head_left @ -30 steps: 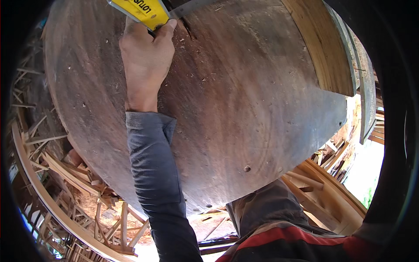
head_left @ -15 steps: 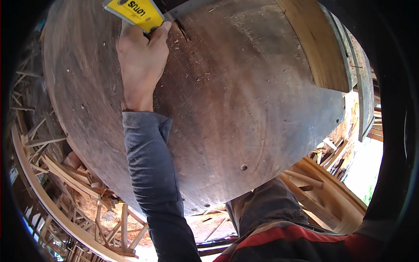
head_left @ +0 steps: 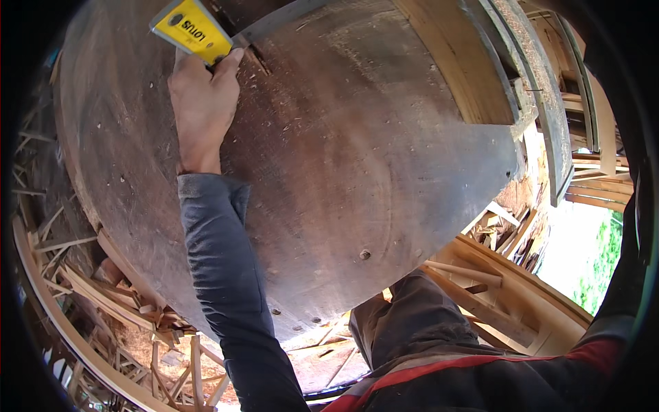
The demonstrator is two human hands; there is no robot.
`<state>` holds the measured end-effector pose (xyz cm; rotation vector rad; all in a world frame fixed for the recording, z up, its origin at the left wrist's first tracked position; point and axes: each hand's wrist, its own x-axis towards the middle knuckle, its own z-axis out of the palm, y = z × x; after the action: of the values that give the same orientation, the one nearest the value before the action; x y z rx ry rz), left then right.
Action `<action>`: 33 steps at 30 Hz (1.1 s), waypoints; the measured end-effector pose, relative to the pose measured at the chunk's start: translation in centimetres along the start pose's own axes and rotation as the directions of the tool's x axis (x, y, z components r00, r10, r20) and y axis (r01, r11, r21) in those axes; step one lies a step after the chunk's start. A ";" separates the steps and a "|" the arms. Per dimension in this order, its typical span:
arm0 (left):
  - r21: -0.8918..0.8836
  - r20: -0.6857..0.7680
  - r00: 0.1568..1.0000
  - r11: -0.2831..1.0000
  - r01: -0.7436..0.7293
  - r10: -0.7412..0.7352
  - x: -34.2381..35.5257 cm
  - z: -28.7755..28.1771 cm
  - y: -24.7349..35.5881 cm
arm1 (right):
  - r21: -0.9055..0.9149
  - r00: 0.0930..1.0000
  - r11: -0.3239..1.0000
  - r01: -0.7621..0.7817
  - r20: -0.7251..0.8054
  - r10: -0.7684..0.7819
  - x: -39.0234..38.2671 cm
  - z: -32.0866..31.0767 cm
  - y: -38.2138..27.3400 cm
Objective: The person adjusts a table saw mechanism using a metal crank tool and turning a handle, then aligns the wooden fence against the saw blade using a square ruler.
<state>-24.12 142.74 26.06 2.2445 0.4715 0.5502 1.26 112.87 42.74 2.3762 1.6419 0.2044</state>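
My left hand (head_left: pixel 204 113) reaches up across a broad, worn brown wooden work surface (head_left: pixel 329 172). Its fingers are closed at the lower end of a flat yellow tool (head_left: pixel 193 31) with a pale metal edge and dark round fittings; its exact kind is unclear. Beside the thumb, a narrow dark slot (head_left: pixel 258 60) with splintered edges runs through the surface. A grey strip (head_left: pixel 285 15) slants away just beyond it. My right hand is out of sight; only a dark sleeve with red at the shoulder shows at the lower right.
A wooden board (head_left: pixel 456 65) lies along the far right of the surface, beside long grey planks (head_left: pixel 542 89). Curved timber (head_left: pixel 82 343) and scrap sticks are piled below left. A wooden frame (head_left: pixel 508 295) stands by my leg (head_left: pixel 412 316). Sawdust and small holes mark the surface.
The whole view has shifted, so hand, tool and surface appear a little farther left, and more of the right side shows. My left hand keeps its grip on the yellow tool.
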 end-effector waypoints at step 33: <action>-0.135 0.022 0.999 0.990 0.035 -0.032 0.3 0.2 1.3 | -0.268 0.842 0.803 0.533 0.268 -0.469 3.3 -1.5 3.9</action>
<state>-23.52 141.93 27.03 2.1071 0.4480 0.5268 5.53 114.79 45.21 1.5897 1.8984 0.1340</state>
